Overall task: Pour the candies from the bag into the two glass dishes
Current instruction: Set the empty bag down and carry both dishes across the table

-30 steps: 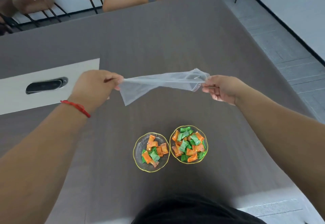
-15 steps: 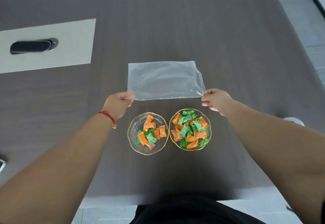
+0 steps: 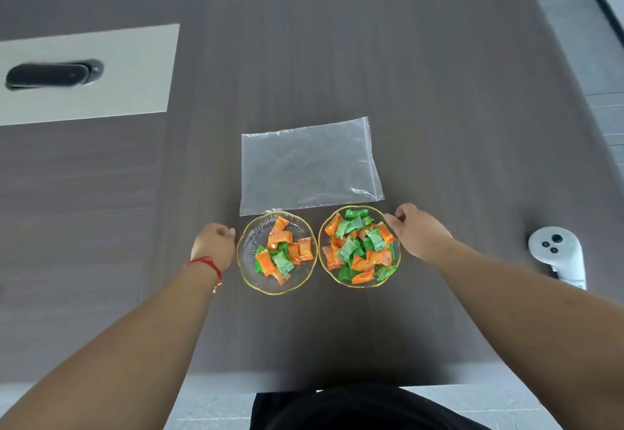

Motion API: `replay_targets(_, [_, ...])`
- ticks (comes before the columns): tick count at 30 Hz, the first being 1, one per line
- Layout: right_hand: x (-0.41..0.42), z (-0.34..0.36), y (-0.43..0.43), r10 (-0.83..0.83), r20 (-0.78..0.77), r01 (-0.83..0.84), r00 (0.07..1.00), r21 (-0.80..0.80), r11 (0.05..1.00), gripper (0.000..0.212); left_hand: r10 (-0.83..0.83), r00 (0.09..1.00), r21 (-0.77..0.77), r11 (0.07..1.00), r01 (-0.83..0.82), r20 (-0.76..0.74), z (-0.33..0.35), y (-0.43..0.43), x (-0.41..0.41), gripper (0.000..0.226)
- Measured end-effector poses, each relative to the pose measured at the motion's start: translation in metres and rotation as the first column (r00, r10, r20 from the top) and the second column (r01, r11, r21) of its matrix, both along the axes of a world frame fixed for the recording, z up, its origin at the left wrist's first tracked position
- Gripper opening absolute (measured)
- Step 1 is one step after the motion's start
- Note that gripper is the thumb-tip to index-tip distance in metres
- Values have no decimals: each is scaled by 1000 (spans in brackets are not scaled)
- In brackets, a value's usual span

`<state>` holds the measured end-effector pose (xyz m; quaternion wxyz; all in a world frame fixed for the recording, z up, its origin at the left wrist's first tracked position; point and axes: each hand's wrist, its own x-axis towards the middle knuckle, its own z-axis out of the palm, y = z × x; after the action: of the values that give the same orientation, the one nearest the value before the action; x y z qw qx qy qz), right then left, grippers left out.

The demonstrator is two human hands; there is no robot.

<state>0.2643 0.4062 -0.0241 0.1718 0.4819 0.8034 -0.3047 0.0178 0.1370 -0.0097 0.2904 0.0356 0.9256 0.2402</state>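
The clear plastic bag [image 3: 309, 166] lies flat and empty on the dark table, just beyond the two glass dishes. The left dish [image 3: 248, 250] holds several orange and green wrapped candies [image 3: 282, 254]. The right dish [image 3: 395, 260] holds a fuller heap of the same candies [image 3: 358, 247]. My left hand [image 3: 214, 244] hovers beside the left dish's left rim, fingers loosely curled, holding nothing. My right hand [image 3: 417, 232] is at the right dish's upper right rim, fingers curled, with nothing in it.
A white controller [image 3: 559, 255] lies on the table to the right of my right forearm. A pale panel [image 3: 135, 71] with a dark oval handle [image 3: 50, 75] is set in the table at the far left. The table's near edge [image 3: 219, 382] runs below my arms.
The bag, stretched in the air between both hands, was laid flat on the table and released. Both hands drew back to the outer sides of the dishes.
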Motion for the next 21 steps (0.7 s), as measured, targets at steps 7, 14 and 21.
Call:
replay_targets(7, [9,-7,-17,138,16,-137,990,-30,990,30,65,971,117,989,-93,230,-19,-17,16,14])
replay_targets(14, [8,-3,-28,70,-46,-72,996,-48,996,24,-22,993,74,997,13,114,-13,-21,29,17])
replay_targets(21, [-12,20,-47,-64,-142,46,988,-130,991,26,59,995,127,990,-69,79,12,-48,13,19])
